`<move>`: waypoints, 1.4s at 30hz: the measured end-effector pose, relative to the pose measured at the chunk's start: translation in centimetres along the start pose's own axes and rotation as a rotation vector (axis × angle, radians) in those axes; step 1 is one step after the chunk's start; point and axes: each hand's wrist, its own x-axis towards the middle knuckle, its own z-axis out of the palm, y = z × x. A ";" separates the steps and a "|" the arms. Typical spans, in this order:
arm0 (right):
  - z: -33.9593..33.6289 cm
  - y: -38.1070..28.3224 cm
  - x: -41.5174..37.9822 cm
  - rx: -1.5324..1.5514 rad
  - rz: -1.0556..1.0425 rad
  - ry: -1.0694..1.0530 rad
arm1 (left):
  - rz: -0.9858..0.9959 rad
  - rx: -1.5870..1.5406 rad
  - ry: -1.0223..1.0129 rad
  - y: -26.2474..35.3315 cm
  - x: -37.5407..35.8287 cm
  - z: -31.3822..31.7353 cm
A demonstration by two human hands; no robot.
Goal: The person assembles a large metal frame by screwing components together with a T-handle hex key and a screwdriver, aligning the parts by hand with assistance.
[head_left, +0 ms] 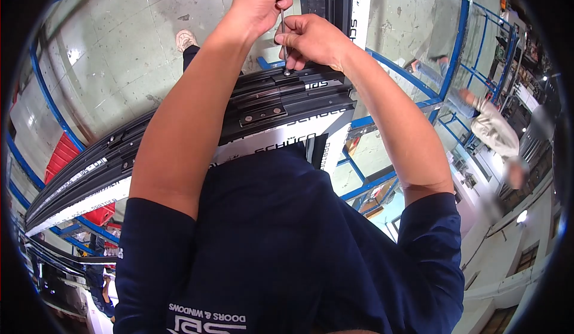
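My left hand [258, 2] is closed around the red handle of a screwdriver [283, 20], partly cut off by the top edge of the view. The thin metal shaft points down to a small screw head [287, 72] on a black window or door profile [257, 104]. Close to the tip, my right hand [311, 40] pinches the shaft between thumb and fingers. White protective film printed with SCHÜCO lettering [281, 144] covers part of the frame. A metal hardware plate with screws [263, 116] is set in the profile nearer my body.
Blue metal racks [463, 41] stand on the right, and blue bars [45, 95] run along the left. Red crates [61, 159] sit at left below the frame. A person in a light top [495, 132] is at the right. Tiled floor [131, 41] lies beyond the frame.
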 end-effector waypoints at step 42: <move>15.7 -8.4 5.6 0.213 -0.266 -0.180 | -0.009 0.114 0.166 16.3 -12.6 -9.1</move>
